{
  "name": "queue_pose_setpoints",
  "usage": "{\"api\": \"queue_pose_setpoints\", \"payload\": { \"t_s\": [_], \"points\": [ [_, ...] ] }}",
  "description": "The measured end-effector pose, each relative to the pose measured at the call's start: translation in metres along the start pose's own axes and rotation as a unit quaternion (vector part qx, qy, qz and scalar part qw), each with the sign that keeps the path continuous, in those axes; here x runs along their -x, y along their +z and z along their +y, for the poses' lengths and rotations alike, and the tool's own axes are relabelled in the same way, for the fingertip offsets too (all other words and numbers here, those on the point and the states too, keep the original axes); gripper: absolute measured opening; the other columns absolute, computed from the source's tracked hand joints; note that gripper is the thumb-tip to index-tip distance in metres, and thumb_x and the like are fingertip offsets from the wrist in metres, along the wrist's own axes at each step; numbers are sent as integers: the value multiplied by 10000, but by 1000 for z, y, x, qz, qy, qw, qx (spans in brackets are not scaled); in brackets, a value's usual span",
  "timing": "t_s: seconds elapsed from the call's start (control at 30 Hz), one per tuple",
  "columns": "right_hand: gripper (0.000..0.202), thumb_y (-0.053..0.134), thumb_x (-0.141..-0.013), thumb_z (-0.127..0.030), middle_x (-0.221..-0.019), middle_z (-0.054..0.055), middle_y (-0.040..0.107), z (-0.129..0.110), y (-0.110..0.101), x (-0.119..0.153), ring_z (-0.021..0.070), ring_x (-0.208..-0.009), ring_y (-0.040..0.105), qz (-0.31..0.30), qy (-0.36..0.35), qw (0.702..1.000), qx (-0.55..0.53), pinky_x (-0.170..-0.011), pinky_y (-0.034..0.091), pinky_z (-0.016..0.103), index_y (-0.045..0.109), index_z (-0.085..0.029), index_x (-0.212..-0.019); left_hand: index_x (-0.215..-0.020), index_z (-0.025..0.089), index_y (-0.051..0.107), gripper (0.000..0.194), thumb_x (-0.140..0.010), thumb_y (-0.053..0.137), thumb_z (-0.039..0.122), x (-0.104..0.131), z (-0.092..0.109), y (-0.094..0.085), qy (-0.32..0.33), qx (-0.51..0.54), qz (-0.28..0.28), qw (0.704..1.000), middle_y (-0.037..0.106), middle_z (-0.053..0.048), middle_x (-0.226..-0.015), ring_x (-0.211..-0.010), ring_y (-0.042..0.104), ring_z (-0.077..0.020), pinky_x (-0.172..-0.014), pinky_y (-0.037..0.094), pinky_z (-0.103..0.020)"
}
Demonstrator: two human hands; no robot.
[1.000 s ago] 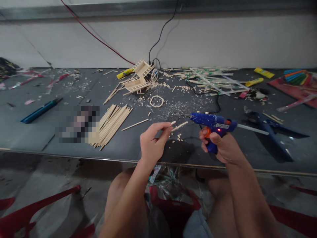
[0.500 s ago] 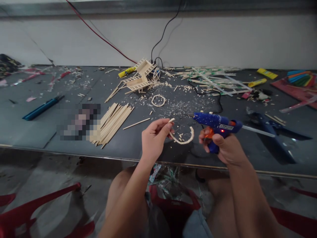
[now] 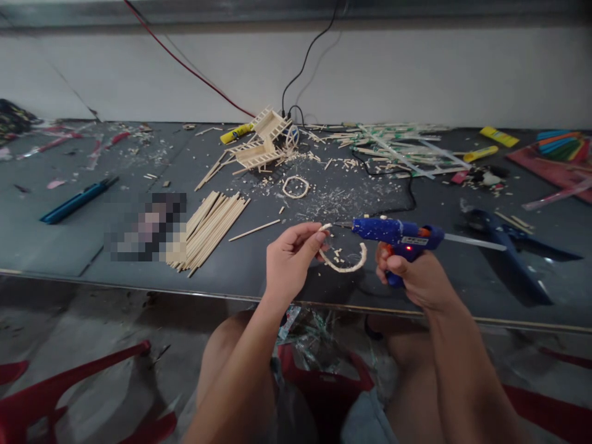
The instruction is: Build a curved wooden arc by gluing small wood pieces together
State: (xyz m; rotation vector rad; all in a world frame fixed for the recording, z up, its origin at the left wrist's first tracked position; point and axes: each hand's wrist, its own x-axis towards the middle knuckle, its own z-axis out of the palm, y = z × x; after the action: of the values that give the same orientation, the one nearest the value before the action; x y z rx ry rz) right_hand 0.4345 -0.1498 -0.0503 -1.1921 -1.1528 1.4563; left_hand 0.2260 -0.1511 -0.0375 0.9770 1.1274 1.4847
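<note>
Between the thumb and fingers of my left hand (image 3: pixel 296 250) is a curved, pale ring piece (image 3: pixel 346 269) with an opening on its upper right side. My right hand (image 3: pixel 416 271) is wrapped round the handle of a blue glue gun (image 3: pixel 383 230), its fingers by the orange trigger. A red light glows on the gun, and a clear glue stick (image 3: pixel 476 240) sticks out of its back. The nozzle points left and is at the upper end of the ring piece; whether they touch is hard to tell.
A bundle of wooden sticks (image 3: pixel 215 231) lies left of my hands. Behind are a small ring (image 3: pixel 296 187), a stick model (image 3: pixel 263 148) and scattered sticks (image 3: pixel 393 145). Blue pliers (image 3: pixel 504 246) lie right, a teal cutter (image 3: pixel 76 202) far left. The gun's black cable (image 3: pixel 413 194) crosses the table.
The glue gun in my right hand has moved left, bringing its nozzle to the end of the ring piece. My left hand and the piece have shifted slightly right.
</note>
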Motion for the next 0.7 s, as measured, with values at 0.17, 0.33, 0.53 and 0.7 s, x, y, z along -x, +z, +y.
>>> {"api": "queue_pose_setpoints", "payload": {
  "t_s": [0.17, 0.33, 0.53, 0.7],
  "points": [
    [436, 814, -552, -552, -522, -13, 533, 1, -1, -1, 130, -471, 484, 1, 4, 1000, 5, -448, 398, 281, 576, -203, -661, -868, 177, 695, 161, -728, 723, 253, 1, 1, 1, 6, 3, -4, 1000, 729, -23, -750, -591, 646, -111, -494, 539, -218],
    [415, 806, -579, -532, -508, -16, 520, 2, 0, -2, 130, -479, 480, -10, -1, 1000, 15, -459, 387, 281, 555, -206, -634, -871, 172, 696, 174, -721, 723, 257, 1, 2, 1, 4, -6, 3, 1000, 733, -34, -760, -599, 654, -121, -486, 538, -221],
    [401, 803, -591, -519, -507, -26, 513, 1, 1, -1, 124, -470, 464, -11, -2, 1000, 6, -454, 377, 275, 551, -214, -658, -865, 177, 698, 160, -725, 726, 250, 0, 1, 1, 8, 4, 0, 1000, 733, -26, -758, -601, 651, -118, -495, 542, -224],
    [431, 804, -574, -544, -507, -18, 512, 1, 1, -1, 133, -477, 472, -9, 4, 1000, 20, -460, 384, 287, 533, -215, -640, -871, 176, 702, 180, -722, 730, 271, 1, 1, 1, 6, -2, 0, 1000, 730, -32, -758, -598, 650, -125, -497, 541, -235]
  ]
}}
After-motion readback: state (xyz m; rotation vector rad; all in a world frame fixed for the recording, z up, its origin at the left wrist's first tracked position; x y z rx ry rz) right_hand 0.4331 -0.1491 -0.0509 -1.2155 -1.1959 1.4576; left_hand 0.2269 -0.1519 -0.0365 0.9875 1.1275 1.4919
